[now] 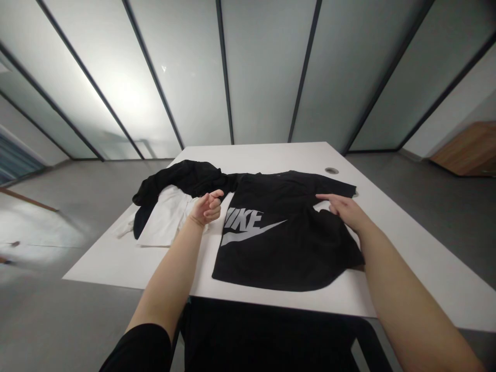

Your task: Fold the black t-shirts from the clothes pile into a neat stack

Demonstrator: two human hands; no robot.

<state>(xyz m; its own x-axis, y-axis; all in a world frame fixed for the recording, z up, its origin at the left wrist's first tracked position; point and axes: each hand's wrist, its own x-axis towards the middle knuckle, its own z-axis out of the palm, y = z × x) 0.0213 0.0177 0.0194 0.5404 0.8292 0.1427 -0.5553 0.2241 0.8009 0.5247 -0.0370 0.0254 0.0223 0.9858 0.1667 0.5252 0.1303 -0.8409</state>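
A black T-shirt (294, 232) with a grey "NIKE" print and swoosh lies spread on the white table, its sleeves toward the far side. My right hand (344, 211) is at the shirt's right side, below the right sleeve. Its index finger points left, while the other fingers bend down onto the shirt's bunched side cloth. My left hand (209, 207) hovers left of the shirt's print, its index finger partly stretched and the others curled in. Nothing shows in that hand. Behind it lies white clothing (165, 219), with a rumpled black garment (182, 181) above it.
The white table (403, 248) has a round cable hole (331, 170) near its far right. A black chair (271, 336) stands against the near edge. Frosted glass panels (267, 67) rise behind the table. A wooden piece (465, 150) stands at far right.
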